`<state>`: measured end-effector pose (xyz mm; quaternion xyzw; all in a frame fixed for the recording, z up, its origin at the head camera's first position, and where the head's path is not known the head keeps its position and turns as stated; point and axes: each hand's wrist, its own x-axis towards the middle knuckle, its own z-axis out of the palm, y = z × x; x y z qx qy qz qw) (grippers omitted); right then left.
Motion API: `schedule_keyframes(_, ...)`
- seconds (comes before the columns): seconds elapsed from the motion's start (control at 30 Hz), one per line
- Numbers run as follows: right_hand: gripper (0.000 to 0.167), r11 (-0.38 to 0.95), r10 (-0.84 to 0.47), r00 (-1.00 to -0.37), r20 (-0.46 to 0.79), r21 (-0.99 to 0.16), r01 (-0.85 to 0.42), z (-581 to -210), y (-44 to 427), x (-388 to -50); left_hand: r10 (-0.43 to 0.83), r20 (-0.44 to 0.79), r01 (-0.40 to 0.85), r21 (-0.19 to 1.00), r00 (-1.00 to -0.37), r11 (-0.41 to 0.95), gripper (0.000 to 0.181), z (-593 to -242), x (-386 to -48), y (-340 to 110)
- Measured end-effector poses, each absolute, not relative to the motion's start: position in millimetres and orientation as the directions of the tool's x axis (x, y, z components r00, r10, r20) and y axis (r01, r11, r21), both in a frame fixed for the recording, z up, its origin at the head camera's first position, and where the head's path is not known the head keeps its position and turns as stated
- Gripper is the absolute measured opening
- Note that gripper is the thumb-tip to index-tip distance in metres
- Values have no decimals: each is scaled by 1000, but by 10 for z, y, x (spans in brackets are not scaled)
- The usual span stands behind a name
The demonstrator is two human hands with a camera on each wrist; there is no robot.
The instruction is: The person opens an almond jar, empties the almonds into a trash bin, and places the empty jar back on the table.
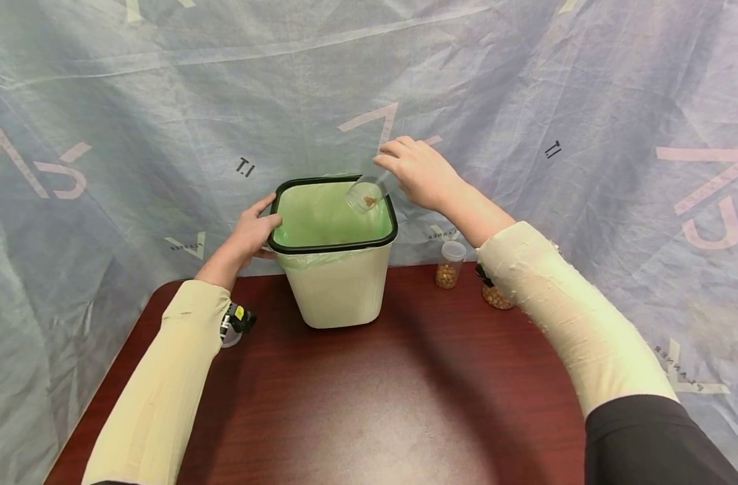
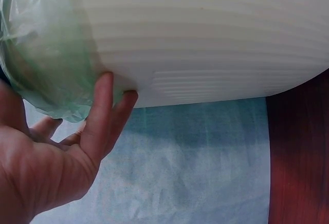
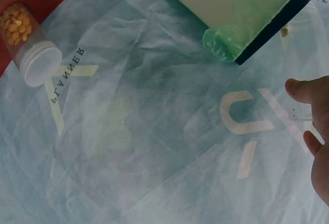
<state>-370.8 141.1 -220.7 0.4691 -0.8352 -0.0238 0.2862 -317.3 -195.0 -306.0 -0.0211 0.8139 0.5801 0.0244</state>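
Observation:
A white trash bin (image 1: pixel 339 289) with a black rim and a green liner bag (image 1: pixel 314 215) stands at the back of the table. My left hand (image 1: pixel 252 232) holds the bin's left rim, thumb over the edge and fingers outside; in the left wrist view, fingertips touch the white wall and liner. My right hand (image 1: pixel 423 176) grips a clear plastic jar (image 1: pixel 355 195), tilted mouth down over the bin's right side. A few brown bits (image 1: pixel 370 201) show inside the jar near its lower end. The right wrist view catches only part of the hand (image 3: pixel 318 116) at its edge.
To the bin's right stands a lidded jar of orange-brown pieces (image 1: pixel 446 275). Another container of similar pieces (image 1: pixel 497 298) is partly hidden by the right sleeve. A clear round item (image 1: pixel 231 338) sits behind the left wrist. Grey cloth (image 1: pixel 320 87) hangs behind the dark red table (image 1: pixel 357 397).

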Motion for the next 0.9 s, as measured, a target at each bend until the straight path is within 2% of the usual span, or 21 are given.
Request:
schedule_keyframes(0.27, 49, 580, -783, -428, 451, 284, -763, -2206, 1419, -3733, -6, -57, -56, 942, -998, 332, 70, -3060, -3178, -1957)
schedule_keyframes(0.47, 44, 557, -798, -406, 446, 288, -779, -2249, 1405, -3769, -7, -60, -59, 942, -998, 332, 69, -3063, -3173, -1961)
schedule_keyframes(0.7, 46, 570, -788, -422, 449, 271, -776, -2260, 1419, -3760, 1, -66, -62, 943, -998, 328, 69, -3071, -3184, -1962)
schedule_keyframes(0.9, 52, 586, -758, -446, 476, 196, -786, -2238, 1439, -3750, 3, -70, -65, 943, -998, 326, 69, -3072, -3181, -1962)
